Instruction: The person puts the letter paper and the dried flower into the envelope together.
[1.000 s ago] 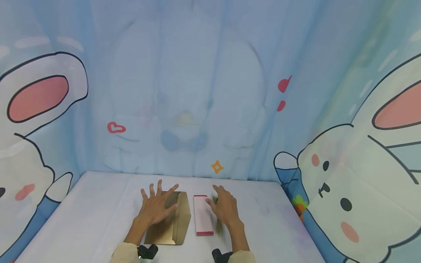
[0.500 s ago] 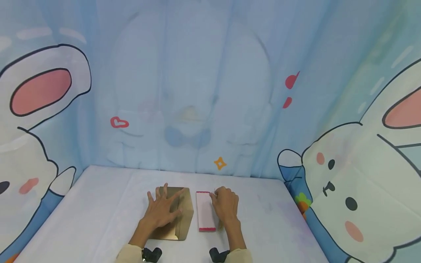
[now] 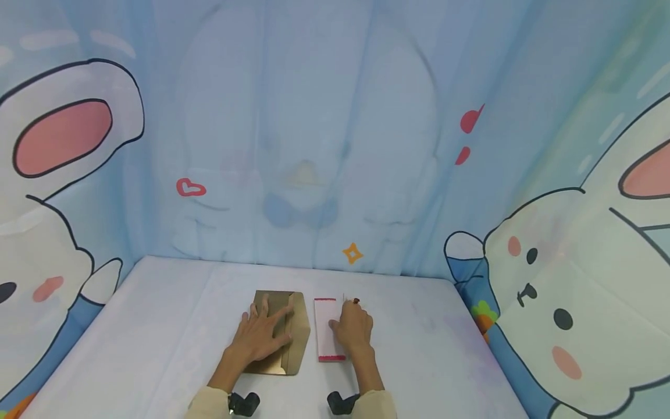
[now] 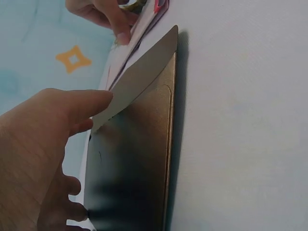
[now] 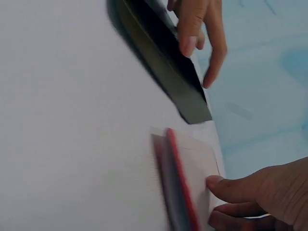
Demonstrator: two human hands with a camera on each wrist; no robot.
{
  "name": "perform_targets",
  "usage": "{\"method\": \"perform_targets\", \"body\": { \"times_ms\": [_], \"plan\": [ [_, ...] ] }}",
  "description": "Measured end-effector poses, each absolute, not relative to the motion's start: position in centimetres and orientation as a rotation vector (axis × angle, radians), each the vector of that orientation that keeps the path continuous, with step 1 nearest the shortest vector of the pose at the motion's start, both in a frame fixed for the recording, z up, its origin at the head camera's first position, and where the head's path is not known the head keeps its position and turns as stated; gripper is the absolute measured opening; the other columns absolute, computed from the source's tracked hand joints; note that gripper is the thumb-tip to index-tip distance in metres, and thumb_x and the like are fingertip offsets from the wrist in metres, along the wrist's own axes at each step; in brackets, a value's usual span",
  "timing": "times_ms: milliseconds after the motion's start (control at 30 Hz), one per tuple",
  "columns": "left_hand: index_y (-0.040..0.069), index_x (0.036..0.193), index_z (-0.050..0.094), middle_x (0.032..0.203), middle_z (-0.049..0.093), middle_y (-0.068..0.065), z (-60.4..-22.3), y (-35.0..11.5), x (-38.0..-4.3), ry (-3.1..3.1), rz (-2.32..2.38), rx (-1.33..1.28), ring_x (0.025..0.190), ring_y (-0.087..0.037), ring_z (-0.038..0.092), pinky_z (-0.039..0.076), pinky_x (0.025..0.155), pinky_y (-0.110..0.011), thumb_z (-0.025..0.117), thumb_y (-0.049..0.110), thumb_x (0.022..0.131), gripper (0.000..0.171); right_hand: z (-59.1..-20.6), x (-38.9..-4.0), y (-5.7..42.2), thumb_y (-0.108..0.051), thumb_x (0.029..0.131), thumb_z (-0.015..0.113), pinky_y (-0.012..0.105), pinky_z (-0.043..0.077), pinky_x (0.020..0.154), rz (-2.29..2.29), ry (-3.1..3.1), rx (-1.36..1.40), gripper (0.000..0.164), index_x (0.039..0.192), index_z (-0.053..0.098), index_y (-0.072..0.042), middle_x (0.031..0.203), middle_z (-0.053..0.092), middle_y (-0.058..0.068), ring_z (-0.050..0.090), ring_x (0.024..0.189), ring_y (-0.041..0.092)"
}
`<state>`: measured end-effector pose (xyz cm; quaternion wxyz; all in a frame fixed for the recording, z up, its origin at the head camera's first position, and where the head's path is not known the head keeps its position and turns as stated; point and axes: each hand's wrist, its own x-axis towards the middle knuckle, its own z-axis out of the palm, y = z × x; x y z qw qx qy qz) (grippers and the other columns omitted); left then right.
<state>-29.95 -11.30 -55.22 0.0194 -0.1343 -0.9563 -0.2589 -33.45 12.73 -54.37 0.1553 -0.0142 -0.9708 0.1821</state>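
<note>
Between hands (image 3: pixel 260 334) (image 3: pixel 353 326): pink packet (image 3: pixel 324 334), gold envelope (image 3: pixel 298 326) under left.

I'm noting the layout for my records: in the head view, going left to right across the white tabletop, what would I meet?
Gold envelope → pale pink packet with red ends → right hand. The left hand overlaps the envelope, so I leave it out.
</note>
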Motion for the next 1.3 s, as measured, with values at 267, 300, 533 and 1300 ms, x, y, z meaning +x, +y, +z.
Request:
{"method": "perform_targets", "body": {
  "times_ms": [267,300,533,1300],
  "plan": [
    [0.020,0.161,0.052,0.171,0.024,-0.045,-55.8,-11.6,-29.9,-2.944,-0.868,-0.412,0.153,-0.074,0.027,0.033,0.122,-0.079,0.069,0.042,0.101,0.066,-55.1,-33.4,12.3,-0.011,0.080,0.094,0.038,0.045,0.059,0.687,-2.697,-0.103,0.031,0.080,0.065,-0.001,0.065,0.061,0.010,0.055,0.061,0.022],
    [0.020,0.161,0.052,0.170,0.026,-0.045,-55.9,-11.6,-29.8,-2.937,-0.871,-0.415,0.153,-0.074,0.027,0.034,0.122,-0.079,0.069,0.041,0.101,0.066,-55.2,-33.4,12.2,-0.011,0.082,0.093,0.037,0.046,0.059,0.726,-2.692,-0.110,0.029,0.079,0.066,0.000,0.065,0.062,0.010,0.056,0.061,0.022],
    [0.018,0.159,0.056,0.165,0.035,-0.045,-56.1,-11.7,-29.6,-2.905,-0.887,-0.431,0.153,-0.073,0.029,0.038,0.118,-0.079,0.068,0.037,0.102,0.061,-55.1,-33.2,12.8,0.005,0.086,0.081,0.044,0.057,0.059,1.036,-2.586,-0.150,0.014,0.075,0.072,0.006,0.076,0.073,0.019,0.067,0.065,0.029],
    [0.018,0.156,0.058,0.163,0.040,-0.041,-55.4,-11.5,-29.4,-2.895,-0.913,-0.416,0.153,-0.067,0.034,0.042,0.115,-0.076,0.069,0.030,0.100,0.059,-54.0,-32.6,12.2,0.001,0.097,0.076,0.026,0.053,0.058,1.569,-2.486,-0.346,0.008,0.097,0.080,0.008,0.084,0.074,0.016,0.064,0.068,0.017]
  ]
}}
